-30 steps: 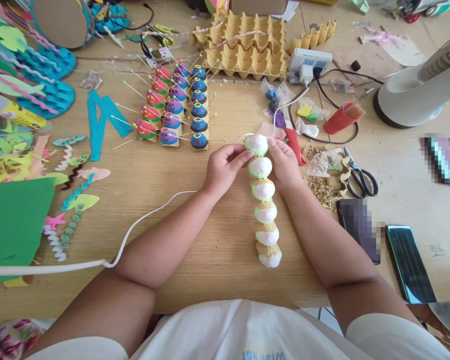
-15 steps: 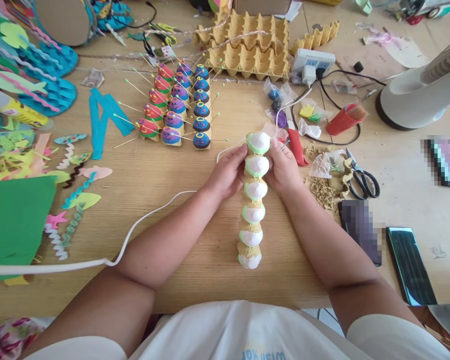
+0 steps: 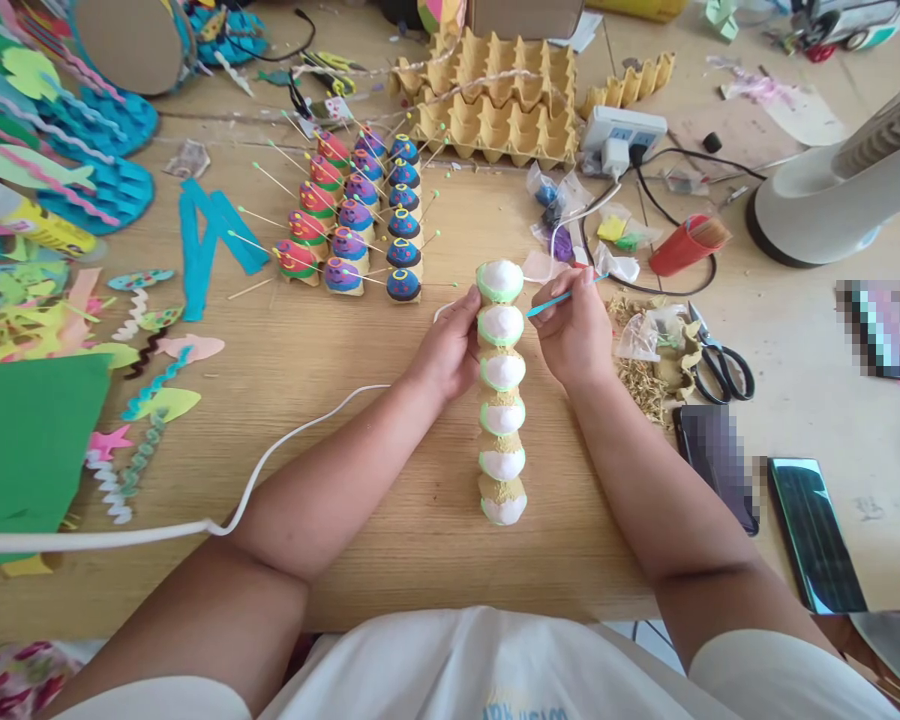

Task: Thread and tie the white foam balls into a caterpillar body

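An egg-carton strip, its row of bumps capped with white clay and edged in pale green, stands lengthwise in front of me. My left hand grips its far end from the left side, thumb up and the other fingers partly hidden behind it. In my right hand a thin blue clay tool is pinched like a pen. Its tip points left, close to the strip's second bump. Beyond sit finished carton caterpillars: red-and-green, purple and blue, with green-tipped sticks poking out.
Yellow egg trays and a white power strip lie at the back. On the right are a red cup of toothpicks, scissors, phones and a white lamp base. Paper cutouts and a green sheet fill the left.
My right hand has let go of the strip, moved slightly away to the right and now holds the blue tool pointing at it. The strip has shifted a little left in my left hand.
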A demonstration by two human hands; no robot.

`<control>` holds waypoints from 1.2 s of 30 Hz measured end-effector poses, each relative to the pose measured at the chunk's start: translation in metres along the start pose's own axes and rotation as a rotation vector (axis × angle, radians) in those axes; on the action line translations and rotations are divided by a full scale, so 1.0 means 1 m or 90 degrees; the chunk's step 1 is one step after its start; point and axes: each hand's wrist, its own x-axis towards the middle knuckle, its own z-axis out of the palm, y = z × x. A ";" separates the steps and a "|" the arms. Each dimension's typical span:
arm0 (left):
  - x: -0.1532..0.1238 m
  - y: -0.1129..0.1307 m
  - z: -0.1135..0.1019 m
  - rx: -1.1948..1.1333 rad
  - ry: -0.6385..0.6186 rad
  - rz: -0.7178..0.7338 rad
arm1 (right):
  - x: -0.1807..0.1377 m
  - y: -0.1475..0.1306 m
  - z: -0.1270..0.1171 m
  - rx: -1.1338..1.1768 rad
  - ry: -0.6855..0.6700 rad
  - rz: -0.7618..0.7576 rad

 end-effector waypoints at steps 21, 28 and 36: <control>-0.002 0.006 0.008 -0.075 0.072 -0.047 | -0.009 -0.005 0.003 -0.069 -0.049 -0.082; -0.001 0.004 0.008 -0.098 0.043 -0.083 | -0.010 -0.003 0.005 -0.066 -0.048 -0.122; -0.003 0.006 0.009 -0.166 0.010 -0.084 | -0.011 -0.008 0.005 -0.131 -0.030 -0.159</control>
